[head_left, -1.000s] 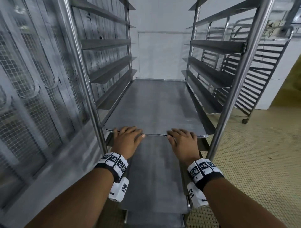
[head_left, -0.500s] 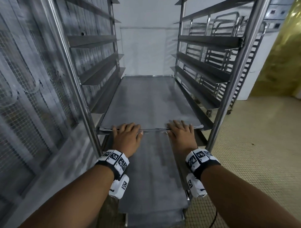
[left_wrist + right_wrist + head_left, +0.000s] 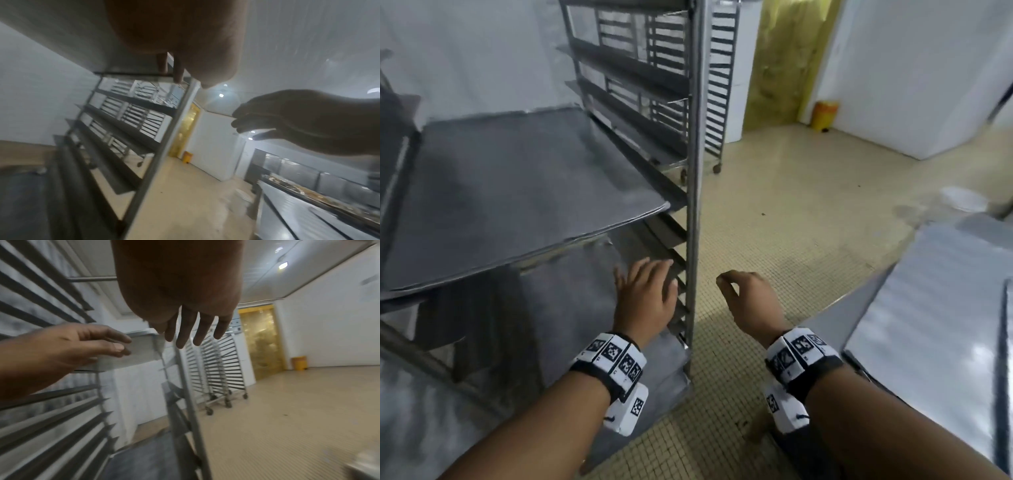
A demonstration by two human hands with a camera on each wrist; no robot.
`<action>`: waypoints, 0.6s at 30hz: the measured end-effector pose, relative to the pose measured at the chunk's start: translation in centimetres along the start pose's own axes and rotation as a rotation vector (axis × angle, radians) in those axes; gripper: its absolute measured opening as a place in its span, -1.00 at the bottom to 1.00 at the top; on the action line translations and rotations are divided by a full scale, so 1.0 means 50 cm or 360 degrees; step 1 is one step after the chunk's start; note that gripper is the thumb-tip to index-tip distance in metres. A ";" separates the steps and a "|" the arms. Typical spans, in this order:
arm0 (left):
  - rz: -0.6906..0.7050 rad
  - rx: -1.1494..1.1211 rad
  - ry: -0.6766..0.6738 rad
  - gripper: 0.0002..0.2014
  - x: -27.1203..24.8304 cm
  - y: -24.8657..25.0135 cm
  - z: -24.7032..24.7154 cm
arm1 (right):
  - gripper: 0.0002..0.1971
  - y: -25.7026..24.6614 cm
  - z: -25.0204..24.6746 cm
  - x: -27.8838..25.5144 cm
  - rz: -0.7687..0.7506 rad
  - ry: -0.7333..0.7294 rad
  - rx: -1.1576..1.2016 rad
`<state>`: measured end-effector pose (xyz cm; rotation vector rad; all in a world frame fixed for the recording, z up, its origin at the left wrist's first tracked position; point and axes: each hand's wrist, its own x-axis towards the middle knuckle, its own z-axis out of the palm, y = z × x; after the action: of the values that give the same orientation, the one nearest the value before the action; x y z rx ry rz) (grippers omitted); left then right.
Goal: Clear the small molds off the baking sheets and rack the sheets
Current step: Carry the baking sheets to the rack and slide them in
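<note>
The baking sheet (image 3: pixel 517 192) sat slid into the rack (image 3: pixel 693 171), resting on the side rails so its long edges were carried on both sides. Its front edge lay roughly level with the rack's front right post, which I read as fully seated. At least 1 more sheet (image 3: pixel 571 301) lay on a lower pair of rails beneath it. No small molds showed on either sheet.

Both hands were free of the metal. The left hand (image 3: pixel 645 294) hovered in front of the rack, below the upper sheet's front right corner, fingers straight and spread, grasping nothing. The right hand (image 3: pixel 751 301) hung over the tiled floor (image 3: pixel 791 212), just right of the front post; in the head view its fingers looked loosely curled, thumb near the forefinger, while the right wrist view showed them hanging fairly straight. It held nothing either.

At the right edge of the head view lay the corner of a steel table (image 3: pixel 928 308), where the next sheets probably waited; the left wrist view showed blurred items further along it, too small to identify. The empty hands suggested this sheet's racking was done. Other wheeled racks (image 3: pixel 216 369) stood by the white wall, near a yellow doorway (image 3: pixel 780 61).
</note>
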<state>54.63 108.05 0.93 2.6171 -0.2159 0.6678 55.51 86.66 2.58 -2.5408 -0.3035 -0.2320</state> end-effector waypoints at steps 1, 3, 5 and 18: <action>0.0038 -0.0132 -0.0077 -0.58 0.001 0.034 0.022 | -0.70 0.038 -0.016 -0.022 0.0110 0.0006 -0.0002; 0.0105 -0.0385 -0.0245 -0.65 0.004 0.127 0.072 | -0.67 0.124 -0.068 -0.086 0.0349 0.0056 -0.0016; 0.0107 -0.0458 -0.0423 -0.71 0.002 0.179 0.104 | -0.68 0.176 -0.102 -0.136 0.0493 0.0092 -0.0029; 0.0315 -0.0699 -0.1505 -0.71 -0.127 0.739 0.400 | -0.67 0.654 -0.407 -0.646 0.1552 0.0285 -0.0058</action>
<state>48.27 66.36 -4.47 2.2815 -0.7952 -0.5608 31.13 43.36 -4.86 -2.3704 0.9909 -0.0743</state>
